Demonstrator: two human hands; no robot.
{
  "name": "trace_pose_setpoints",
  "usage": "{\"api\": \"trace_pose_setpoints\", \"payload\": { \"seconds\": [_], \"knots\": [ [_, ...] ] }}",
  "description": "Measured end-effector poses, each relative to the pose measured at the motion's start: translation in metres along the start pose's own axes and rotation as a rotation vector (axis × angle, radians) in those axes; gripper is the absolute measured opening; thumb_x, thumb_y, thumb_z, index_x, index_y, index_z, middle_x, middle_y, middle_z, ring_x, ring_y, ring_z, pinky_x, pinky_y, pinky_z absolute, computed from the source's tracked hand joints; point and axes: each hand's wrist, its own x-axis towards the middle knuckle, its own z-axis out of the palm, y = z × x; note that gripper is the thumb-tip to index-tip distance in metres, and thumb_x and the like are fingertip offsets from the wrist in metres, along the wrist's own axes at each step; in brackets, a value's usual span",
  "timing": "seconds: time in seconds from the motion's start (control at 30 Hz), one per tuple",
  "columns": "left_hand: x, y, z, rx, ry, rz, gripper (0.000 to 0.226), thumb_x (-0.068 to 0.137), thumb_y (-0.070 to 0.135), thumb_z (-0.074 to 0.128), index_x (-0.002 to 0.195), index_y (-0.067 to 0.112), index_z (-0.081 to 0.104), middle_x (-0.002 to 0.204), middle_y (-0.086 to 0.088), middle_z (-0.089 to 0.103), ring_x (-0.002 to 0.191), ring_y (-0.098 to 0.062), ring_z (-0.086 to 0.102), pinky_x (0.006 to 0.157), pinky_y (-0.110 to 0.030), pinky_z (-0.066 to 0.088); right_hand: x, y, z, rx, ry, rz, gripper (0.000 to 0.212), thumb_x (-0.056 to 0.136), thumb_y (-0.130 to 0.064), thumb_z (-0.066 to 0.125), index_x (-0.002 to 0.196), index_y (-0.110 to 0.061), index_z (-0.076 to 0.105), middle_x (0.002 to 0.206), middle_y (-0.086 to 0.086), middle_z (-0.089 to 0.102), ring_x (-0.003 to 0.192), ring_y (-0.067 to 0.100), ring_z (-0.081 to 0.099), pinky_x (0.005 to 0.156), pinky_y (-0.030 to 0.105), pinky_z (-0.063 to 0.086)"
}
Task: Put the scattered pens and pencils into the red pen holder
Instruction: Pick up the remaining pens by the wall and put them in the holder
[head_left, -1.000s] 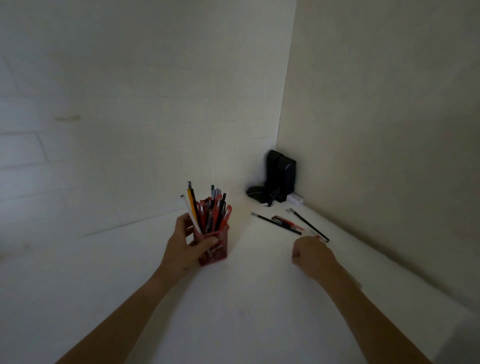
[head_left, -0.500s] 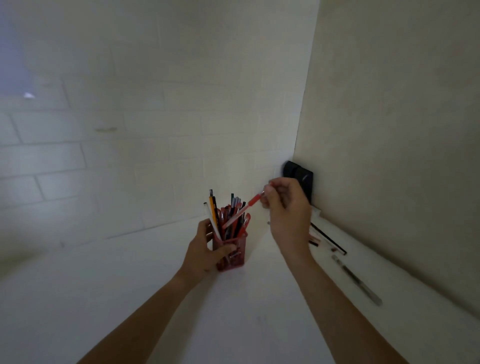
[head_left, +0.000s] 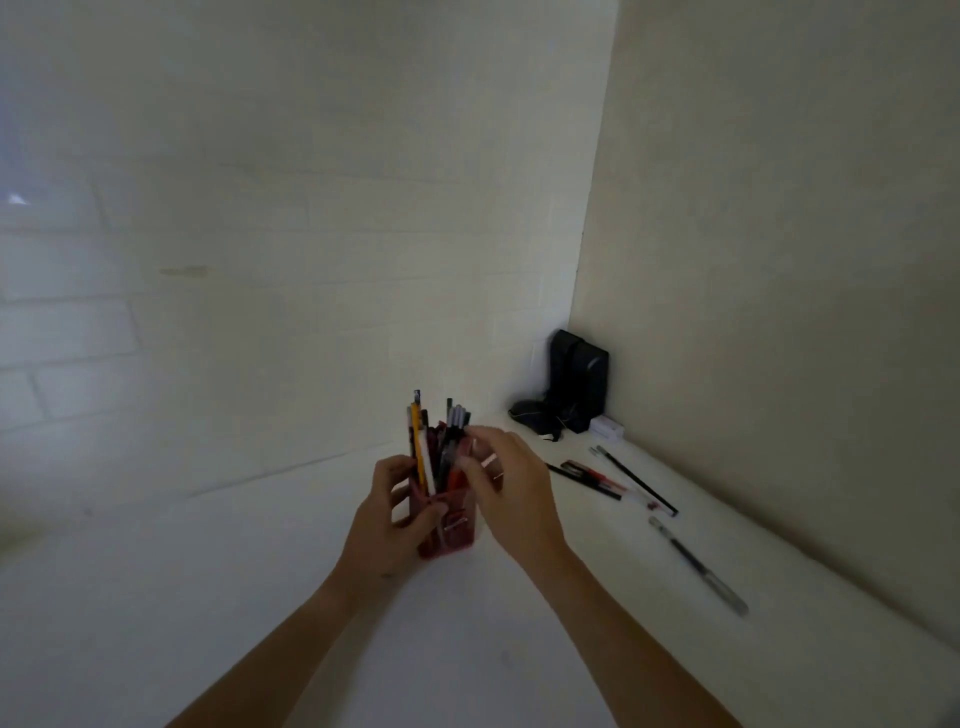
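Red plastic shows between the fingers of the left hand (head_left: 395, 512), which is wrapped around the red pen holder (head_left: 451, 525) just below the middle of the frame, thumb across its front and fingers behind. The right hand (head_left: 506, 491) sits at the holder's rim on the right side, fingers curled toward the bunch of pens (head_left: 439, 447) standing in it; motion blur hides whether it pinches one of them or is loose, so I cannot tell. A yellow pencil (head_left: 415, 431) and a white pen (head_left: 428, 465) lean at the left of the bunch, dark pens rising behind them.

Right of the hands, on the white table (head_left: 260, 571), four pens lie loose near the right-hand wall: a red pen (head_left: 597, 475), a thin black pen (head_left: 636, 480) beyond it, another black one (head_left: 563, 472) partly hidden by the right hand, and a dark pen with a clear end (head_left: 698, 566) nearer the lower right. Up in the corner, right of centre, a black device (head_left: 576, 387) stands against the wall with a small white box (head_left: 608, 428) beside it
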Motion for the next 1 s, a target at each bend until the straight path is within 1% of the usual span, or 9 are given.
{"api": "trace_pose_setpoints", "payload": {
  "seconds": [0.07,0.13,0.23,0.33,0.57,0.67,0.73,0.83,1.0],
  "knots": [
    [-0.001,-0.002,0.004,0.004,0.016,0.008,0.05,0.088,0.011,0.072,0.128,0.02,0.042,0.133,0.008,0.056,0.117,-0.003,0.059,0.085,-0.011,0.053,-0.003,0.015,-0.016,0.024,0.08,0.05,0.02,0.098,-0.019,0.058,0.118,-0.017,0.062,0.088,-0.004,0.062,0.07,0.008,0.061,0.062,0.01,0.046],
    [-0.001,-0.002,0.005,-0.004,0.02,0.009,0.051,0.088,0.012,0.072,0.128,0.02,0.042,0.13,0.011,0.057,0.118,-0.007,0.057,0.09,-0.021,0.052,-0.006,0.044,-0.034,-0.061,0.166,0.18,0.015,0.098,-0.015,0.057,0.112,-0.015,0.062,0.088,-0.003,0.063,0.072,0.01,0.06,0.063,0.008,0.044],
    [0.004,-0.002,0.003,0.019,0.005,0.003,0.054,0.086,0.016,0.075,0.129,0.02,0.041,0.127,0.014,0.056,0.116,-0.012,0.056,0.097,-0.031,0.05,-0.01,0.107,-0.06,-0.377,0.105,0.395,0.013,0.095,-0.008,0.056,0.104,-0.01,0.066,0.1,0.008,0.064,0.093,0.022,0.061,0.08,0.029,0.053],
    [0.008,-0.001,0.002,0.018,0.003,-0.01,0.055,0.086,0.018,0.075,0.13,0.02,0.041,0.132,0.005,0.056,0.117,-0.015,0.056,0.098,-0.031,0.048,-0.016,0.155,-0.079,-0.635,-0.002,0.492,0.022,0.095,-0.006,0.053,0.112,-0.01,0.068,0.11,0.011,0.063,0.102,0.028,0.057,0.082,0.034,0.048],
    [0.013,0.001,0.009,-0.021,-0.001,-0.015,0.053,0.085,0.011,0.074,0.127,0.021,0.042,0.124,0.015,0.057,0.119,-0.016,0.056,0.095,-0.025,0.047,-0.01,0.184,-0.073,-0.794,-0.124,0.446,0.02,0.097,-0.017,0.055,0.109,-0.009,0.068,0.114,0.009,0.061,0.105,0.024,0.055,0.08,0.033,0.05],
    [0.016,-0.003,0.012,-0.024,0.0,-0.004,0.052,0.084,0.014,0.075,0.125,0.021,0.042,0.125,0.013,0.058,0.119,-0.016,0.059,0.089,-0.013,0.048,-0.005,0.186,-0.065,-0.84,-0.149,0.396,0.018,0.097,-0.021,0.057,0.109,-0.012,0.067,0.113,0.008,0.061,0.105,0.023,0.054,0.085,0.03,0.049],
    [0.016,-0.005,0.012,-0.018,0.003,0.013,0.051,0.085,0.014,0.074,0.124,0.02,0.042,0.126,0.008,0.059,0.119,-0.017,0.059,0.081,-0.002,0.048,-0.002,0.185,-0.061,-0.865,-0.14,0.379,0.014,0.093,-0.018,0.061,0.103,-0.01,0.068,0.107,0.008,0.063,0.1,0.024,0.056,0.081,0.032,0.049],
    [0.016,-0.005,0.013,-0.023,-0.001,0.009,0.049,0.086,0.013,0.073,0.124,0.019,0.042,0.127,0.007,0.058,0.119,-0.018,0.058,0.076,0.001,0.048,0.0,0.189,-0.06,-0.861,-0.1,0.33,0.004,0.081,-0.011,0.072,0.084,-0.009,0.07,0.089,0.01,0.065,0.084,0.029,0.06,0.068,0.037,0.047],
    [0.018,-0.008,0.013,-0.042,-0.009,0.013,0.051,0.086,0.011,0.072,0.126,0.018,0.041,0.124,0.018,0.056,0.12,-0.016,0.056,0.076,0.004,0.045,0.005,0.195,-0.059,-0.715,-0.147,0.326,0.026,0.095,-0.03,0.06,0.115,-0.016,0.068,0.113,0.005,0.067,0.105,0.026,0.059,0.086,0.037,0.045]
  ]
}}
